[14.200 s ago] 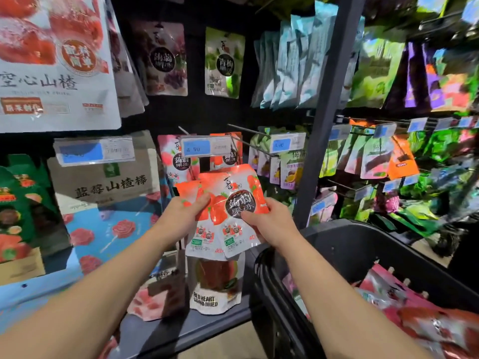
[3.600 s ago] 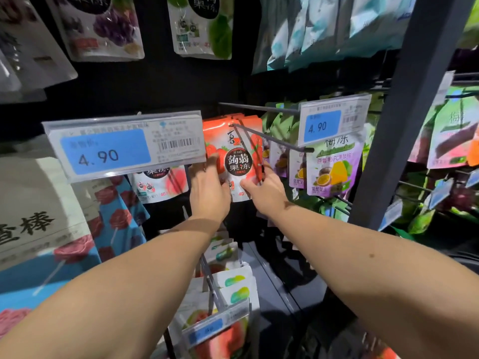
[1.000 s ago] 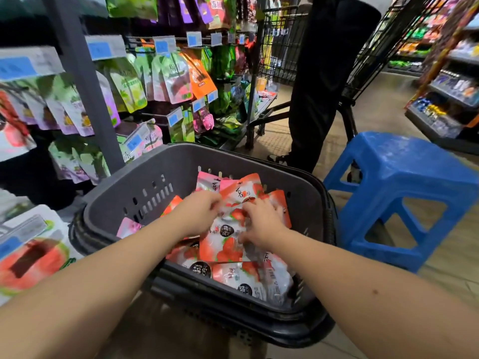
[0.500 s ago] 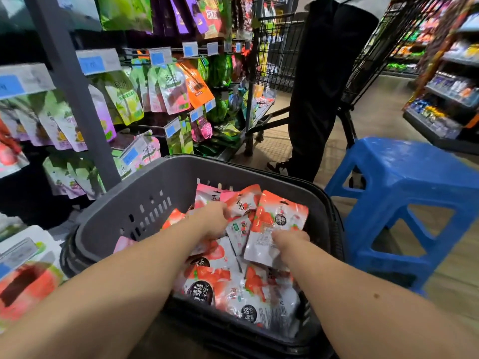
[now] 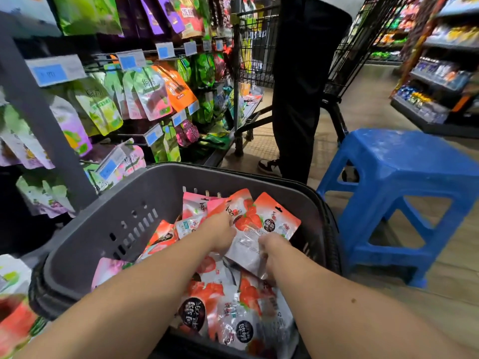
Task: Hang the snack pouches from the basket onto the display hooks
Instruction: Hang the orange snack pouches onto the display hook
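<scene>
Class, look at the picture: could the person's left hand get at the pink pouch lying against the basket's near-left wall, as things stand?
Probably yes. The pink pouch lies uncovered atop the pile beside the left forearm, and the left hand only pinches a red pouch it could release.

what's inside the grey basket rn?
The grey basket holds a loose pile of red-and-white snack pouches, a few pink ones, and both hands, left and right, gripping pouches. The basket floor is covered.

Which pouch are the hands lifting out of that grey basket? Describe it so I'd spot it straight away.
Start at the grey basket beside the blue stool. Above its heap of pouches, the left hand and right hand hold one strawberry pouch. Unlike those lying flat, it is raised and tilted, orange-red top toward the far wall.
</scene>
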`<act>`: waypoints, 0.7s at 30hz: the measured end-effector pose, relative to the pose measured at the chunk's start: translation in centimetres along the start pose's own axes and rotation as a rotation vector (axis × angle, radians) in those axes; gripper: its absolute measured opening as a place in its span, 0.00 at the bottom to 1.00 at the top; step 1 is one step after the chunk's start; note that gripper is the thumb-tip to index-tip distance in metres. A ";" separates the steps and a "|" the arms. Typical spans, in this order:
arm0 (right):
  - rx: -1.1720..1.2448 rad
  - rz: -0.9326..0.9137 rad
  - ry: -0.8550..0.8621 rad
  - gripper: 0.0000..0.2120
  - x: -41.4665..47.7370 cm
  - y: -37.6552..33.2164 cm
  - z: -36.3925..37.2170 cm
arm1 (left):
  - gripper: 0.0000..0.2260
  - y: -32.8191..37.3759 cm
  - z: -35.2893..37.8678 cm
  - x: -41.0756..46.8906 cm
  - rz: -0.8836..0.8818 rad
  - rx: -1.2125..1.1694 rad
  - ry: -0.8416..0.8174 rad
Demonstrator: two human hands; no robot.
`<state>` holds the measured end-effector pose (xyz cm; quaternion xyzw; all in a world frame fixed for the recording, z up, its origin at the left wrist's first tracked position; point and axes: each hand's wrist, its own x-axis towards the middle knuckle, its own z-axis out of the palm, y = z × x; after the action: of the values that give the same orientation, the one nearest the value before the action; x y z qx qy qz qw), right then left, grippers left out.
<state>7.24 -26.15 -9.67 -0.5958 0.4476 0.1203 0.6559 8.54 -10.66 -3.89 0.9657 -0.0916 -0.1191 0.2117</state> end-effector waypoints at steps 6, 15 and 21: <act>0.171 -0.032 -0.347 0.17 -3.2 -0.5 1.0 | 0.06 -1.8 -3.4 -2.5 -0.037 -0.309 0.013; 0.090 -0.158 -0.642 0.23 -6.0 -1.2 5.2 | 0.05 -3.8 -7.2 -6.9 -0.148 -0.784 0.155; -0.098 -0.253 -0.679 0.28 -7.9 -0.4 7.3 | 0.08 -5.5 -6.6 -9.1 -0.130 -0.910 0.176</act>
<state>6.23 -16.79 -4.43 -0.6034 0.1211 0.2504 0.7474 2.36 -1.11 1.31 0.7848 0.0491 -0.0778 0.6128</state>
